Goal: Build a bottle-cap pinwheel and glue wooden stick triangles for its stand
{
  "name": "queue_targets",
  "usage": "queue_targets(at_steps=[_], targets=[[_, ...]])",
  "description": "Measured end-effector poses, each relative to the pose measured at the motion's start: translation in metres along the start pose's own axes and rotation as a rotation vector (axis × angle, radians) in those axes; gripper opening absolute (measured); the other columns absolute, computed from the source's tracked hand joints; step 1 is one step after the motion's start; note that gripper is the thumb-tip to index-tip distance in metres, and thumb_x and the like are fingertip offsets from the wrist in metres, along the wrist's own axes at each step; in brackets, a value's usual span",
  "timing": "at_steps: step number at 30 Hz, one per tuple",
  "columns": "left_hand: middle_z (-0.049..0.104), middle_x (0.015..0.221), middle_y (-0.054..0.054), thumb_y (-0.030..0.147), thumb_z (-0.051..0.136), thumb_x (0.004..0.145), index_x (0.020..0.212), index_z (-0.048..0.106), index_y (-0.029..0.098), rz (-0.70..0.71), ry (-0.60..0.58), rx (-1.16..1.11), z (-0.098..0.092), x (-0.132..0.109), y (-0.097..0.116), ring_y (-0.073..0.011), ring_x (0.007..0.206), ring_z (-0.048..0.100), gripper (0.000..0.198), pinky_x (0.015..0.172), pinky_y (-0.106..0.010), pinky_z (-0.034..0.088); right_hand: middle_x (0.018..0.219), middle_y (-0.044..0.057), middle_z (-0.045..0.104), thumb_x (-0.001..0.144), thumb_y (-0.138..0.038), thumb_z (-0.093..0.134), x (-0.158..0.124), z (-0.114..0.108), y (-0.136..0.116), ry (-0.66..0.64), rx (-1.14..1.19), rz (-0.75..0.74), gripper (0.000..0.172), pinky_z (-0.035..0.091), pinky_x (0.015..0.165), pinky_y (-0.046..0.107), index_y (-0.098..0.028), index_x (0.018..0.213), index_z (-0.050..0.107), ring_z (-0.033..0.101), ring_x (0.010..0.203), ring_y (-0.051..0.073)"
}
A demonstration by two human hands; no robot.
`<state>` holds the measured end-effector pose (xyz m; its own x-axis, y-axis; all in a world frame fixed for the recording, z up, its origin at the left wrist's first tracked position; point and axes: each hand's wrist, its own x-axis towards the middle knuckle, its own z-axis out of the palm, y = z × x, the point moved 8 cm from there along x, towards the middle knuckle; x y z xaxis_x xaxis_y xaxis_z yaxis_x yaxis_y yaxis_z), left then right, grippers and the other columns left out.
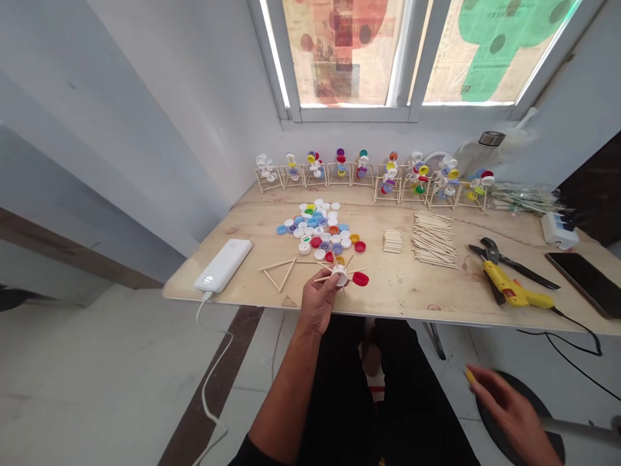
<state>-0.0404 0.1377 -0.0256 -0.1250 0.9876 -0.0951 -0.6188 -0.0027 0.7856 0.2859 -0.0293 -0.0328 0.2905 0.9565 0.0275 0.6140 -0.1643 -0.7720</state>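
My left hand [317,301] is raised at the table's front edge, closed on a small wheel [341,276] made of a white cap with thin sticks radiating from it and a red cap at one tip. My right hand [504,404] is low, below the table edge at the right, blurred by motion, with something small and yellow at its fingertips. A pile of coloured bottle caps [320,230] lies just beyond the left hand. A stick triangle [280,272] lies flat next to it.
Several finished cap-and-stick wheels [373,175] line the back of the plywood table [412,291]. Stick piles [434,238], pliers [509,259], a yellow glue gun [514,291], a phone [589,281], a white power bank [224,264] and a bottle [485,152] also lie there.
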Motion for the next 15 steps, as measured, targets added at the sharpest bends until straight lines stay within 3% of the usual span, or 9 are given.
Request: queue_targets(at_steps=[4, 7, 11, 15], targets=[[0.066, 0.079, -0.001, 0.027, 0.080, 0.060, 0.076, 0.066, 0.014, -0.004, -0.009, 0.000, 0.010, 0.000, -0.009, -0.0124, 0.071, 0.062, 0.025, 0.073, -0.026, 0.049, 0.107, 0.004, 0.066, 0.085, -0.038, 0.055, 0.056, 0.046, -0.085, -0.161, -0.008, -0.472, 0.029, 0.051, 0.084, 0.033, -0.025, 0.111, 0.059, 0.062, 0.094, 0.020], [0.066, 0.077, -0.001, 0.027, 0.080, 0.060, 0.075, 0.065, 0.015, 0.012, -0.001, 0.006, 0.013, 0.002, -0.012, -0.0123, 0.071, 0.062, 0.025, 0.074, -0.027, 0.049, 0.105, 0.007, 0.066, 0.087, -0.031, 0.051, 0.082, 0.067, -0.130, -0.061, -0.068, -0.685, 0.026, 0.048, 0.087, 0.037, -0.022, 0.111, 0.057, 0.060, 0.098, 0.021], [0.066, 0.076, -0.001, 0.027, 0.081, 0.059, 0.075, 0.064, 0.015, 0.025, 0.019, 0.021, 0.012, 0.003, -0.014, -0.0123, 0.071, 0.062, 0.026, 0.074, -0.028, 0.049, 0.102, 0.009, 0.067, 0.086, -0.027, 0.049, 0.103, 0.096, -0.135, 0.040, -0.215, -0.676, 0.028, 0.046, 0.084, 0.042, -0.020, 0.111, 0.056, 0.059, 0.096, 0.025], [0.066, 0.076, 0.000, 0.027, 0.080, 0.060, 0.077, 0.066, 0.016, 0.023, 0.010, 0.077, 0.010, 0.003, -0.017, -0.0114, 0.071, 0.061, 0.025, 0.073, -0.025, 0.048, 0.100, 0.010, 0.067, 0.084, -0.024, 0.049, 0.111, 0.112, -0.125, -0.012, -0.319, -0.649, 0.028, 0.044, 0.082, 0.043, -0.019, 0.110, 0.057, 0.057, 0.097, 0.027]])
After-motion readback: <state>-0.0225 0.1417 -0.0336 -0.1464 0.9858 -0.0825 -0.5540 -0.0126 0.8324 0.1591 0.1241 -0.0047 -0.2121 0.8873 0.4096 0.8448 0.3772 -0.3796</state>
